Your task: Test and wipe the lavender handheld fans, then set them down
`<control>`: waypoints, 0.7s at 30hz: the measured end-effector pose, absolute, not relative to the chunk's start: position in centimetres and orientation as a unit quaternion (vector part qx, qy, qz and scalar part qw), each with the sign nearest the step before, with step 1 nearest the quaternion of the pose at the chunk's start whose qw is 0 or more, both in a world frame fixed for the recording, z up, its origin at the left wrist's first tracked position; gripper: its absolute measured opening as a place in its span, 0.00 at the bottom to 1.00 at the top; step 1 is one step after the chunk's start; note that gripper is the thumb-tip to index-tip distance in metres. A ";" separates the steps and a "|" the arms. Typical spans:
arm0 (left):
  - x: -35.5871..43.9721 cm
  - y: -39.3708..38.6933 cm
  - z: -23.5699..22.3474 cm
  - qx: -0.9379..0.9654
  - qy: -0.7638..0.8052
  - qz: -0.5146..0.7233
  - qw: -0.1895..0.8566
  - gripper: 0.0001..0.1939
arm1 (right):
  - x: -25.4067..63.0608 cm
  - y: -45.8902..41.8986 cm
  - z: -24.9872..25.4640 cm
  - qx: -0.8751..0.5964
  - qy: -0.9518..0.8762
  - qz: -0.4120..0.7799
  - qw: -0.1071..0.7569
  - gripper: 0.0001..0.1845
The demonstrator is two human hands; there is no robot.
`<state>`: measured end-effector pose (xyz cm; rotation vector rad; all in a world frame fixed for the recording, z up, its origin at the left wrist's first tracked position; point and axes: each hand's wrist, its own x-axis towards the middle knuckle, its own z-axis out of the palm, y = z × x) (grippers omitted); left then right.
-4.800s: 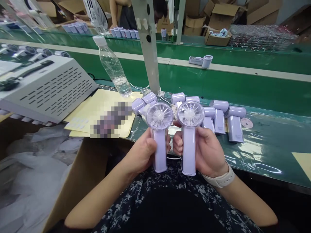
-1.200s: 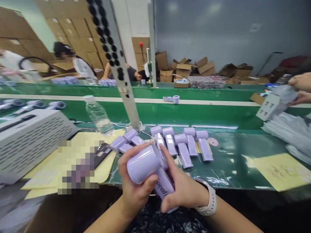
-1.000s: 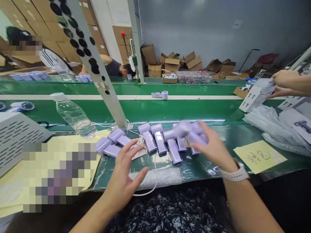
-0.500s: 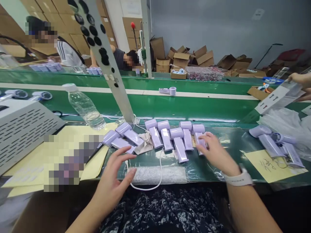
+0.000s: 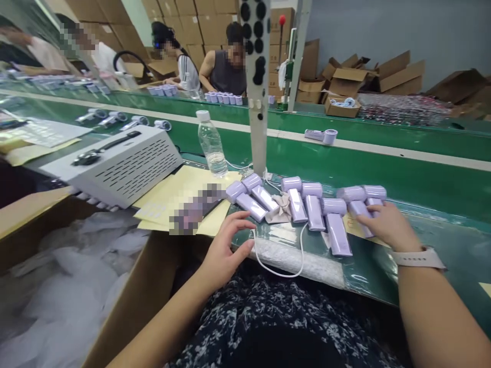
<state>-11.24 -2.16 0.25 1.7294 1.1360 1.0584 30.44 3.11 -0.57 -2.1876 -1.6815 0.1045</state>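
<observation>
My left hand (image 5: 228, 248) hovers by the table's front edge, thumb and fingers apart, with nothing in it. Close to it lie two slanted lavender handheld fans (image 5: 251, 207), their heads towards the post. My right hand (image 5: 393, 227) has its fingers closed round the handle of the rightmost lavender handheld fan (image 5: 375, 192), partly hiding it. Just left of that, another fan (image 5: 352, 194) touches or nearly touches it. More fans lie in the row, one (image 5: 338, 230) nearer to me. A crumpled beige cloth (image 5: 282, 208) sits among them.
A white cable (image 5: 282, 275) loops over a bubble-wrapped strip (image 5: 307, 260) at the front edge. A water bottle (image 5: 213, 148) and a perforated post (image 5: 259, 117) stand behind. A grey metal box (image 5: 126, 158) is left, above a carton of plastic bags (image 5: 69, 276). Co-workers sit across the belt.
The view has swung left, showing the carton and more co-workers. My right hand has closed on the rightmost fan. The fans at the right end now lie apart from the nearer one.
</observation>
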 end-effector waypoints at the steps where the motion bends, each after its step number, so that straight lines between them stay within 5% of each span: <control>1: -11.3 -2.2 0.4 0.673 0.438 0.426 0.417 0.10 | 31.2 3.1 -0.2 -0.789 -0.581 0.040 0.197 0.15; 5: -11.6 -2.0 1.0 0.635 0.403 0.448 0.484 0.11 | 32.5 1.7 2.4 -0.841 -0.482 0.072 0.236 0.21; 10: -7.9 -2.5 0.9 0.568 0.321 0.438 0.619 0.18 | 25.1 -1.7 4.9 -0.722 -0.528 0.146 0.424 0.20; 14: -3.1 -3.0 0.9 0.413 0.190 0.537 0.710 0.36 | 14.7 -3.0 4.5 -0.549 -0.745 0.125 0.357 0.24; 21: -7.9 -2.1 0.8 0.276 0.284 0.637 0.661 0.31 | 7.9 -2.1 4.5 -0.405 -0.853 0.123 0.306 0.23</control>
